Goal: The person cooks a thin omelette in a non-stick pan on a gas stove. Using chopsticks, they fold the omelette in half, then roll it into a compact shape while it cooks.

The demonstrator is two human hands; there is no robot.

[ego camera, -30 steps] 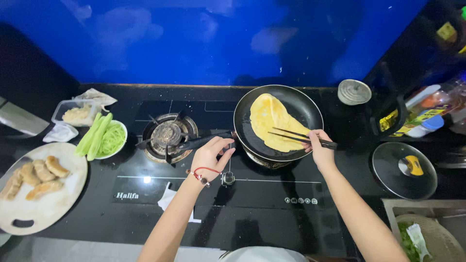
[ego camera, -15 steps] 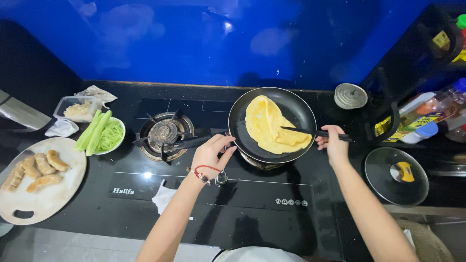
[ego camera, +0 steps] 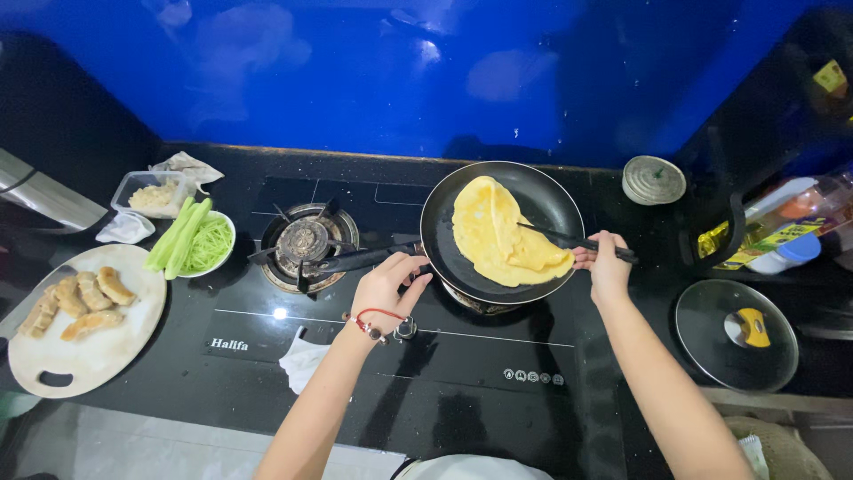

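L hand point(ego camera: 384, 286) grips pan handle point(ego camera: 360, 260), fingers closed round it. R hand point(ego camera: 606, 268) pinches black chopsticks point(ego camera: 573, 241), tips on the folded yellow omelette point(ego camera: 502, 233), which lies in the black pan point(ego camera: 542, 197) btwn both hands, on the stove point(ego camera: 444, 373).

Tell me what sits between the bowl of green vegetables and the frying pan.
In the head view, the unused gas burner lies between the bowl and the frying pan; the pan's handle, held by the left hand, crosses it.
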